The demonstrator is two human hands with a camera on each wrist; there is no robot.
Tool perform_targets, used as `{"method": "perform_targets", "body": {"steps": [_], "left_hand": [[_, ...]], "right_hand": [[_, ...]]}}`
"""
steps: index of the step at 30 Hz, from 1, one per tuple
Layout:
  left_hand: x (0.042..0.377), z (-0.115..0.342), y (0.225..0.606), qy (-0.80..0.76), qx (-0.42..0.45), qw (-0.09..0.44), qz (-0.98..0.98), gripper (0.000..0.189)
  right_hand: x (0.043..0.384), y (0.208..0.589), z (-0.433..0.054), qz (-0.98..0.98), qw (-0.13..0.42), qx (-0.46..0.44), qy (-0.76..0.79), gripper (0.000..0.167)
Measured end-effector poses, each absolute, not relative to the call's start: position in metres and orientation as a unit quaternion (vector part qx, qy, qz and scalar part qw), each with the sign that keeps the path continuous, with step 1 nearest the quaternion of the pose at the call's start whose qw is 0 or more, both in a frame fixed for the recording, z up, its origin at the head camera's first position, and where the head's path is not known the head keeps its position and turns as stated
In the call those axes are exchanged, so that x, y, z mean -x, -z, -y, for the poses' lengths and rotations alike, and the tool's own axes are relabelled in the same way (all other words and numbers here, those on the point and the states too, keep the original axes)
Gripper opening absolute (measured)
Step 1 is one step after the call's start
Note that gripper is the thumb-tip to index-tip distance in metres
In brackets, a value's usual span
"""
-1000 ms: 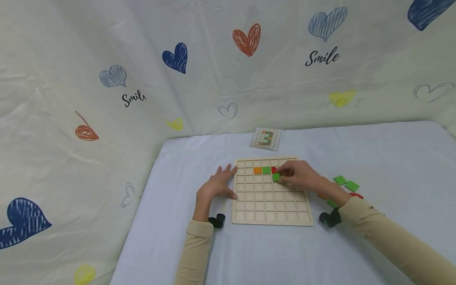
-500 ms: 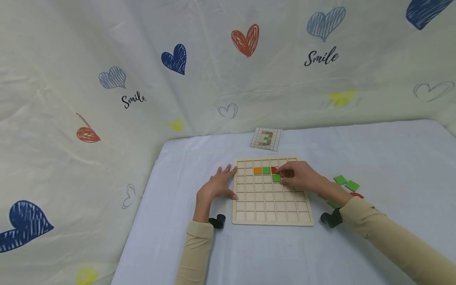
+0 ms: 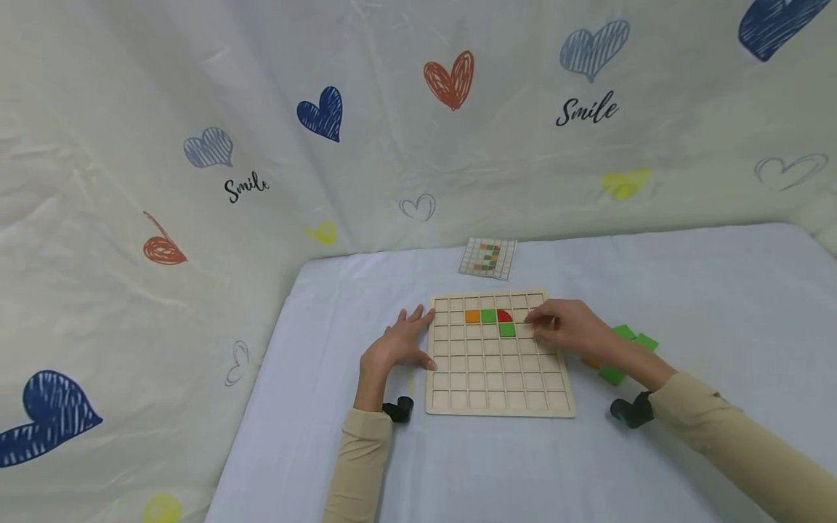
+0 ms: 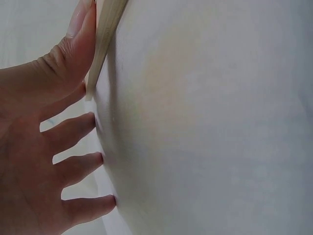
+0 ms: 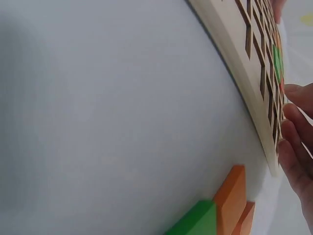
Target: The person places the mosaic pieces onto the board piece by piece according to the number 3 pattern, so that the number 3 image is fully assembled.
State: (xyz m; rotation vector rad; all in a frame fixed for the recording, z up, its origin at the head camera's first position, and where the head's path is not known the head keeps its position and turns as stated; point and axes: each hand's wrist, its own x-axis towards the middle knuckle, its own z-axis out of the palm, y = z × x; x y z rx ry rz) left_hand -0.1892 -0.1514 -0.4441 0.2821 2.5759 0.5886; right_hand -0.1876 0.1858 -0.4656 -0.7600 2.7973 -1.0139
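A square wooden grid board lies on the white table. Four cells' worth of colour shows in its upper part: an orange square tile, a green square tile and a red quarter-round tile in a row, with another green tile beneath the red one. My left hand spreads its fingers at the board's left edge, thumb and a fingertip against the rim. Over the right side of the board, my right hand has loosely bent fingers and nothing visible between them.
Several loose tiles lie right of the board, partly hidden by my right forearm, among them a green tile and an orange tile. Behind the board lies a printed pattern card. A heart-print cloth hangs behind the table.
My right hand has let go of the green tile under the red one and moved right, leaving both uncovered in the grid. My left hand stays at the board's edge.
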Motion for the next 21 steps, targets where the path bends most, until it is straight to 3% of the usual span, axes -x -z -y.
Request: {"method": "perform_targets", "body": {"steps": [9, 21], "left_hand": [[0.188, 0.15, 0.445, -0.211, -0.104, 0.24, -0.942, 0.107], [0.188, 0.151, 0.445, -0.212, -0.109, 0.24, -0.941, 0.107]], "right_hand": [[0.173, 0.462, -0.211, -0.916, 0.015, 0.238, 0.322, 0.021], [0.158, 0.454, -0.237, -0.926, 0.034, 0.217, 0.308, 0.019]]}}
